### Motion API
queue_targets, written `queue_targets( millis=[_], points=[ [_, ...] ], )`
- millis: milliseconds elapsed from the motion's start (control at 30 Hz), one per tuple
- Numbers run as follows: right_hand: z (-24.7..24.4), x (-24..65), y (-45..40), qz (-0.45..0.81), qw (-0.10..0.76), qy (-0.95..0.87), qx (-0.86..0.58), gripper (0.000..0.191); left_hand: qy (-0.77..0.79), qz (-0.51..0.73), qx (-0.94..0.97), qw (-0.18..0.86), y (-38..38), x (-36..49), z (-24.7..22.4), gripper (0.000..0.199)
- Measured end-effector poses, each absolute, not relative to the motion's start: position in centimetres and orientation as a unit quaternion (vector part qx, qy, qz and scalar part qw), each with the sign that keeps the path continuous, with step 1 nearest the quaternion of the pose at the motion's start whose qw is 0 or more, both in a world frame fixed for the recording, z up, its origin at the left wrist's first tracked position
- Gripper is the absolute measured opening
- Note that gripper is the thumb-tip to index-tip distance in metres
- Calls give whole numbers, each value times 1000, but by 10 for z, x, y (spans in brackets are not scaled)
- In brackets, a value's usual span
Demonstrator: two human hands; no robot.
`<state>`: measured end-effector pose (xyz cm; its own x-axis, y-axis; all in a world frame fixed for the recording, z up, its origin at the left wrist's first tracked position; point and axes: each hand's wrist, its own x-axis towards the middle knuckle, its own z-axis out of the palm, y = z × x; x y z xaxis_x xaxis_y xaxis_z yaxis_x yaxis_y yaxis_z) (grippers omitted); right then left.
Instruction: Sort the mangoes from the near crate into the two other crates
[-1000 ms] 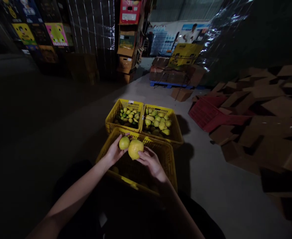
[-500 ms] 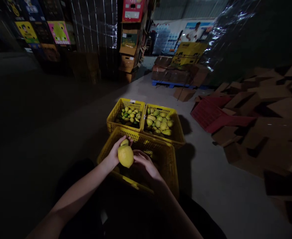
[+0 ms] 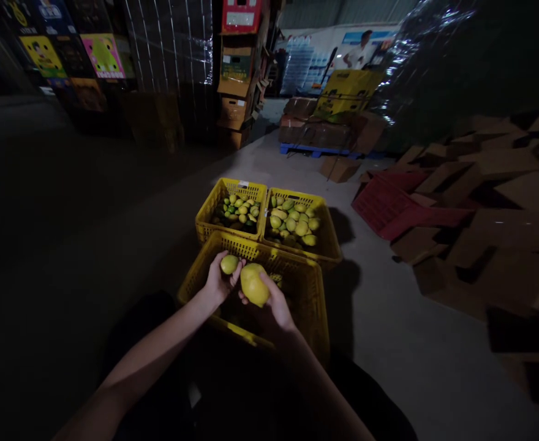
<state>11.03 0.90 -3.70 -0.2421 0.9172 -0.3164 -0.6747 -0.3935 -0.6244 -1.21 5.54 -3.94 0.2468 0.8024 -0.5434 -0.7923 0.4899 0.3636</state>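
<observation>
My left hand (image 3: 218, 283) is closed around a small yellow-green lemon (image 3: 229, 264). Beside it, my right hand (image 3: 275, 301) grips a larger yellow lemon (image 3: 255, 285), thumb on its right side. Both hands are over the near yellow crate (image 3: 318, 294), whose inside is dark, with some fruit partly visible. Behind it stand two more yellow crates side by side. The back left crate (image 3: 204, 215) holds small green and yellow lemons (image 3: 242, 209); the back right crate (image 3: 331, 236) has larger yellow-green lemons (image 3: 301, 228).
A red crate (image 3: 384, 205) lies tilted at the right, against a heap of flattened cardboard boxes (image 3: 494, 245). Farther back are a blue pallet (image 3: 315, 150) with boxes, a stack of cartons (image 3: 235, 73) and plastic-wrapped goods.
The larger lemon has passed from my left hand to my right hand and moved to the right. My left hand now shows only the small lemon. The view has shifted slightly.
</observation>
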Motion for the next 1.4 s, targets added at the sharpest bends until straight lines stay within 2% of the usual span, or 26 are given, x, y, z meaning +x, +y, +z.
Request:
queue_targets(
  millis=[167,267,433,500,700,867,1033,1200,1400],
  points=[
    [-8,127,11,779,519,-85,-340,26,324,489,28,810,56,-7,-41,43],
    [-6,133,19,755,533,-56,-379,22,340,500,32,796,54,-6,-42,35],
    [-10,134,22,754,513,-94,-399,32,355,507,11,786,53,-15,-33,23],
    [-10,132,20,747,519,-112,-401,30,354,495,32,793,52,-19,-30,18],
    [-13,127,23,740,538,-53,-400,24,335,454,79,822,49,-28,-32,43],
    [-23,129,30,781,508,-71,-356,23,365,468,105,798,50,-28,-31,30],
    [-28,128,31,778,518,-79,-346,14,325,480,82,811,47,-30,-23,36],
    [-24,124,31,763,538,-30,-357,19,251,481,58,838,45,-28,-25,35],
    [-30,125,33,723,570,-21,-390,13,335,427,134,829,46,-22,-34,57]
  ],
)
